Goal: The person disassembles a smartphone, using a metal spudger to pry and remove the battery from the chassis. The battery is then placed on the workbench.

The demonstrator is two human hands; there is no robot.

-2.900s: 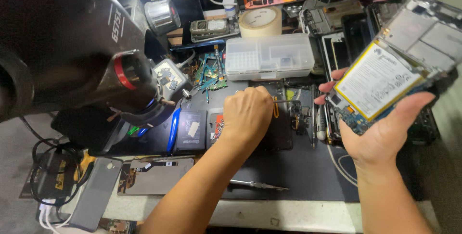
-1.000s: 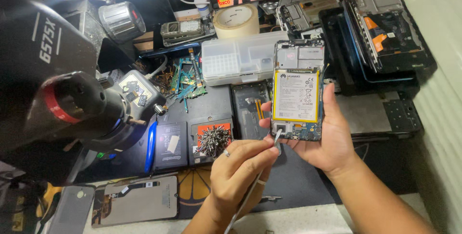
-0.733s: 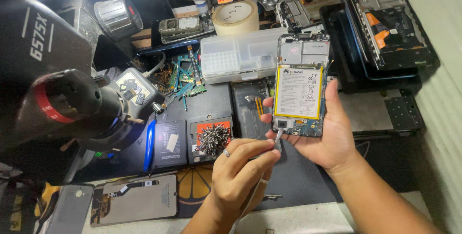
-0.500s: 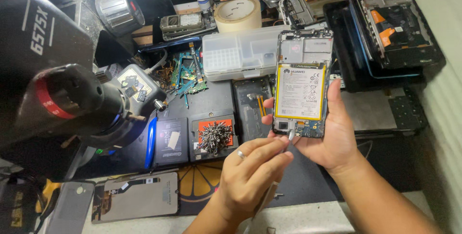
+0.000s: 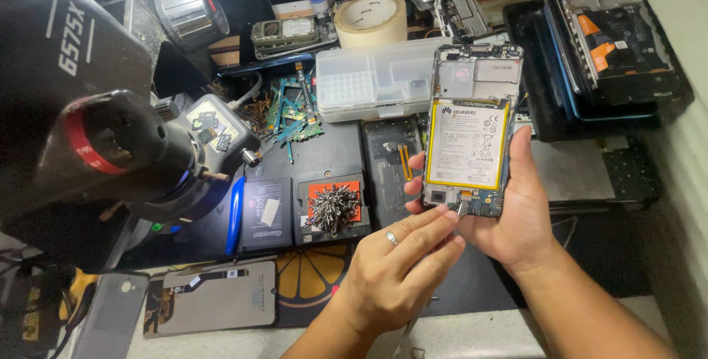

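My right hand (image 5: pixel 518 220) holds an opened smartphone (image 5: pixel 470 141) upright, its back off, showing a white battery with a yellow rim and a blue circuit board at the lower end. My left hand (image 5: pixel 398 270), a ring on one finger, is closed around a thin metal tool (image 5: pixel 460 208). The tool's tip touches the board at the phone's bottom edge. Most of the tool's shaft is hidden behind my fingers.
A large black microscope body (image 5: pixel 96 130) fills the left. A magnetic pad with a heap of screws (image 5: pixel 332 208), a clear plastic organiser box (image 5: pixel 376 78), a tape roll (image 5: pixel 371 19), loose circuit boards (image 5: pixel 291 108), dismantled phones (image 5: pixel 612 34) and a detached screen (image 5: pixel 210 304) crowd the bench.
My right hand swung the opened phone in from the right to the middle. My left hand left the bench, took up the thin tool and set its tip on the phone's lower end.
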